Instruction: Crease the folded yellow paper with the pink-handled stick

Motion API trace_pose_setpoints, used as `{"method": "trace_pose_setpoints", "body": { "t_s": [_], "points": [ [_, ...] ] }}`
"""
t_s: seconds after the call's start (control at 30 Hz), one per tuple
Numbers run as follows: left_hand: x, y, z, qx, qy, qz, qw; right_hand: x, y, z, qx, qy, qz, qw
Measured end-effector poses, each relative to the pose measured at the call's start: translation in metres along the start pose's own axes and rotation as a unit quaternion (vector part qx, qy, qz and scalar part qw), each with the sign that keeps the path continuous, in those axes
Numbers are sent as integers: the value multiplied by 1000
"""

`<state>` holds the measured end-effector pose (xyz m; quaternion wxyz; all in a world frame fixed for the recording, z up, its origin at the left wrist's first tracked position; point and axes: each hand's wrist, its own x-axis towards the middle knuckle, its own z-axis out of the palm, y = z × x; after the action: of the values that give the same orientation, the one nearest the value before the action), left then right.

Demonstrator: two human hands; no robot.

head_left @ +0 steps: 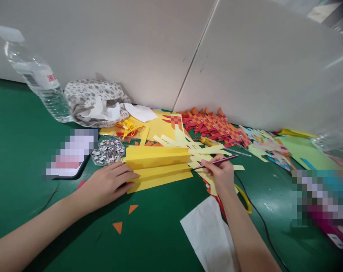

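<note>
A folded sheet of yellow paper (157, 162) lies on the green table, its creases running from left to right. My left hand (110, 181) rests flat on the sheet's left end, fingers stretched out. In my right hand (221, 172), a slim purple pencil (228, 158) is pinched between the fingers, its dark tip at the paper's right edge. Pale yellow paper strips (207, 151) spread behind and under my right hand. Two small orange paper triangles (118, 227) lie in front of the sheet.
At the back left stand a water bottle (43, 83) and a patterned tissue pouch (96, 100). A phone (75, 151) lies beside a bag of googly eyes (109, 150). Woven red-orange paper fish (211, 122) are heaped by the wall. White paper (208, 234) and a black cable (262, 219) are nearby.
</note>
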<state>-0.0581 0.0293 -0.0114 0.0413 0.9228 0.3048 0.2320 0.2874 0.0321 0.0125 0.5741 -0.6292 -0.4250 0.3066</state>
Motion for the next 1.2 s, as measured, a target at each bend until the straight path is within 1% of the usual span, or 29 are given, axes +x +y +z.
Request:
{"method": "trace_pose_setpoints", "body": {
  "t_s": [0.1,0.2,0.33,0.4,0.47,0.53,0.6,0.67,0.73,0.8,0.87,0.97,1.1,1.2],
  "points": [
    [0,0,0,1,4,-1,1000,0,-1,-1,-6,1,-4,1000],
    [0,0,0,4,5,-3,1000,1,-3,-2,-33,-3,-19,999],
    [0,1,0,4,-3,-6,1000,3,-7,-10,-84,27,-53,995],
    [0,1,0,3,-2,-6,1000,4,-11,-12,-70,38,-68,994],
    [1,1,0,2,0,-6,1000,1,-19,-9,-13,33,-79,996],
    [1,1,-1,2,1,-5,1000,-6,-28,-1,53,-1,-80,995],
    [1,1,-2,2,0,-3,1000,-18,-35,12,85,-78,-54,992],
    [1,1,-2,1,-2,-2,1000,-32,-38,28,71,-168,-22,983],
    [1,1,-2,1,-3,-3,1000,-47,-38,45,51,-223,18,973],
    [1,1,-2,4,1,-2,1000,-58,-36,59,54,-261,46,963],
    [1,1,-1,5,3,0,1000,-66,-31,67,57,-282,62,956],
    [1,1,-1,6,0,-1,1000,-70,-24,73,73,-294,79,950],
    [2,2,-2,6,0,-4,1000,-68,-18,75,86,-302,92,945],
    [2,2,-2,2,1,-7,1000,-63,-17,71,75,-287,89,951]
  ]
}}
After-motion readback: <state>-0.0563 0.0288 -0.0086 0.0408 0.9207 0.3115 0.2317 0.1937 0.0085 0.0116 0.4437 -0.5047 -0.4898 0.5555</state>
